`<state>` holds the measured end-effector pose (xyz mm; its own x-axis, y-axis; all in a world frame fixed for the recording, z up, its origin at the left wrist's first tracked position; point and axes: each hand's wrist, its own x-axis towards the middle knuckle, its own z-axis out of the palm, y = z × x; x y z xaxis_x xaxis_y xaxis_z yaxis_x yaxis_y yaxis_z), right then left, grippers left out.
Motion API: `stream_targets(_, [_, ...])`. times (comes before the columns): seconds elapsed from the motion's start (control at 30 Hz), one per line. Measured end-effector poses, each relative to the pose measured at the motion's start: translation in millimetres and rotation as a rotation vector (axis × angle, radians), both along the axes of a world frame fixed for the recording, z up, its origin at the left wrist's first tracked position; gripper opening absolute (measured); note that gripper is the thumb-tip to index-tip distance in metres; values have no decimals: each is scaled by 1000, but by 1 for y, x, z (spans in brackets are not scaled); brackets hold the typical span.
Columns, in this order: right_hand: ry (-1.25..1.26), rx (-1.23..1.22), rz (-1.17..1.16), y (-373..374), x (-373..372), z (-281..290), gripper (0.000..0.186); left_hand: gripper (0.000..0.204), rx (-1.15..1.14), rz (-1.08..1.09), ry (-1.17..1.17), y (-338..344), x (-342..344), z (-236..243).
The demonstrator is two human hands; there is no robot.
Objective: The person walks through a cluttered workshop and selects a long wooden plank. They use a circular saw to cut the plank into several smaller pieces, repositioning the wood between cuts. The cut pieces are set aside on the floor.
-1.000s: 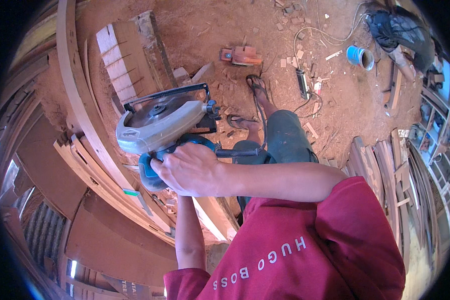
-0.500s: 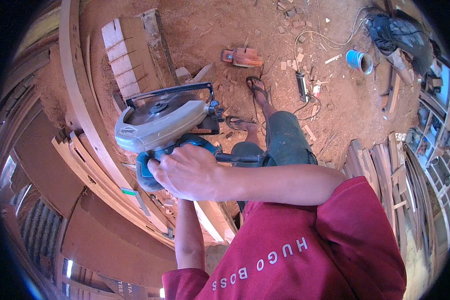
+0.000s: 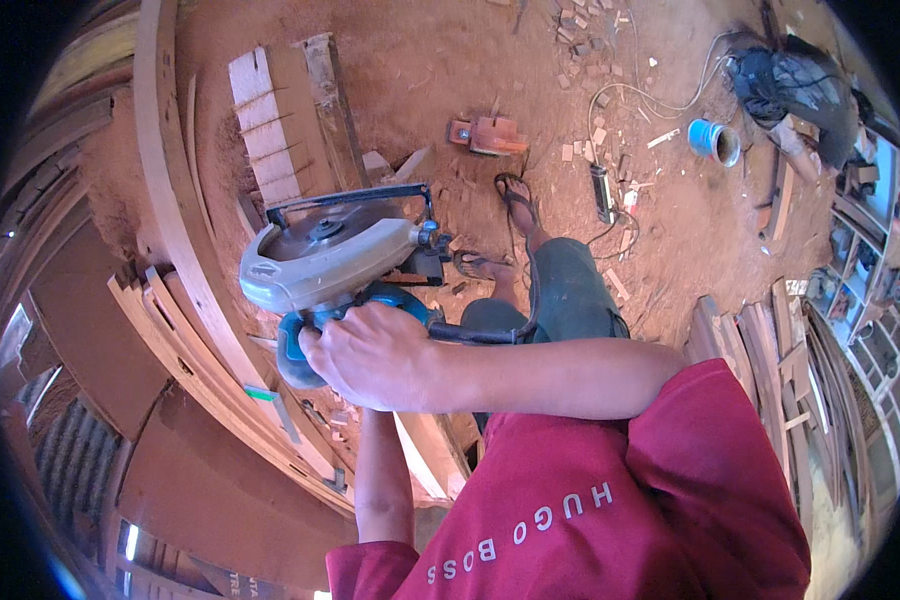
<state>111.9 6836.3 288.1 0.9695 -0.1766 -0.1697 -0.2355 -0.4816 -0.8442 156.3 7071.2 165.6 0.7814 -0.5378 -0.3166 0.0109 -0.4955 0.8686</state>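
A circular saw (image 3: 320, 265), with grey guard and teal housing, is held up in front of my body, its round blade facing up. My right hand (image 3: 365, 355) is closed on its teal handle, the forearm reaching across from the right. My left forearm rises from below to behind my right hand; my left hand's fingers are hidden. Just beyond the saw lies a notched pale timber (image 3: 260, 110) beside a rougher board (image 3: 330, 100). A long beam (image 3: 165, 140) runs down the left, with a small green-and-silver tool (image 3: 270, 400) on its lower part.
An orange power tool (image 3: 488, 135) lies beyond my sandalled feet (image 3: 518, 205). A blue bucket (image 3: 705, 135), a dark heap (image 3: 790, 95), cords and several offcuts are on the dusty floor. Stacked strips (image 3: 740, 360) and a metal frame (image 3: 860, 340) stand right; curved boards (image 3: 200, 370) lie left.
The floor, timbers, saw and my right hand all sit slightly lower in the picture, and the notched timber has shifted right. My grip on the saw looks the same.
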Motion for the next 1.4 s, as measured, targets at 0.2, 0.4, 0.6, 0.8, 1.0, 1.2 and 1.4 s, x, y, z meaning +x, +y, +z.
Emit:
stream_targets(0.2, [8, -12, -5, 1, 4, -1, 25, 22, -31, -13, 34, -2, 0, 1])
stream_targets(0.4, [4, -25, 4, 2, 7, -2, 27, 22, -46, -15, 52, -5, 2, 2])
stream_targets(0.6, [-5, -59, 11, 6, 13, -7, 29, 22, -61, -11, 53, -9, 5, -4])
stream_targets(0.8, [-61, -92, 13, 8, 17, -9, 30, 22, -65, 26, 28, -10, 5, -6])
stream_targets(1.0, [42, -56, 84, -8, 26, 2, 29, 22, -81, 47, 21, -20, 7, -18])
stream_targets(1.2, [22, -45, 69, 1, 31, -1, 25, 22, -72, 69, 2, -19, 3, -15])
stream_targets(1.4, [22, -20, 45, -1, 38, -4, 20, 22, -75, 52, 13, -19, 5, -16])
